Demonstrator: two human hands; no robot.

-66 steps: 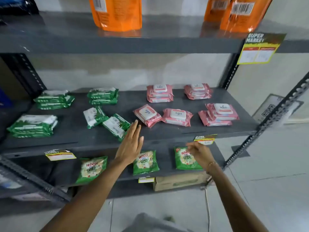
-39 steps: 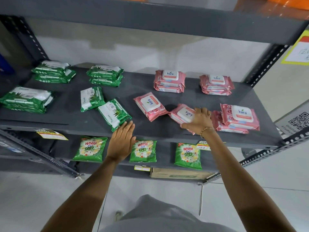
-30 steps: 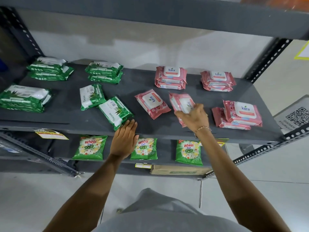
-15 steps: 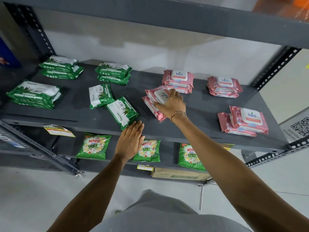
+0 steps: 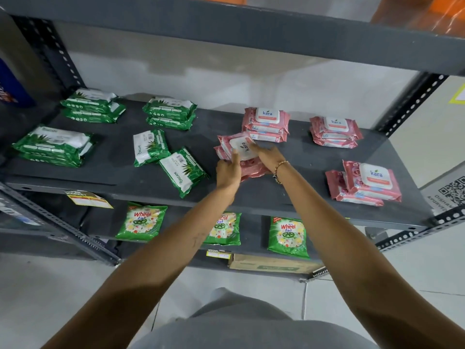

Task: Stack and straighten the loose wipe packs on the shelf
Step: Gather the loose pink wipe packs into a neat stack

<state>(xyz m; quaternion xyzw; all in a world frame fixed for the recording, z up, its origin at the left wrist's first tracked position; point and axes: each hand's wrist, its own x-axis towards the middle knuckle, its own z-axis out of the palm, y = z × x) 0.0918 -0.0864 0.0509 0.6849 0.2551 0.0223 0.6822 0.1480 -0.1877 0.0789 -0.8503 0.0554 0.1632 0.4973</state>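
On the grey shelf (image 5: 289, 197), two pink wipe packs (image 5: 239, 147) lie one on top of the other at mid-shelf. My left hand (image 5: 227, 170) grips their near left edge and my right hand (image 5: 266, 156) holds the right side. Neat pink stacks sit behind (image 5: 266, 122) and at the back right (image 5: 334, 129). A skewed pink pair (image 5: 364, 182) lies at the right front. Two loose green wipe packs (image 5: 149, 146) (image 5: 182, 171) lie tilted left of my hands.
Green wipe stacks sit at the back left (image 5: 93, 105), back middle (image 5: 169, 113) and far left (image 5: 54, 144). Green detergent pouches (image 5: 142, 221) and a cardboard box (image 5: 271, 264) fill the lower shelf. An upper shelf board (image 5: 251, 28) hangs overhead. Slotted uprights (image 5: 407, 102) frame the sides.
My right hand carried a pink pack leftward and set it on the other loose pink pack. My left hand rose from the shelf's front edge and took hold of that pile.
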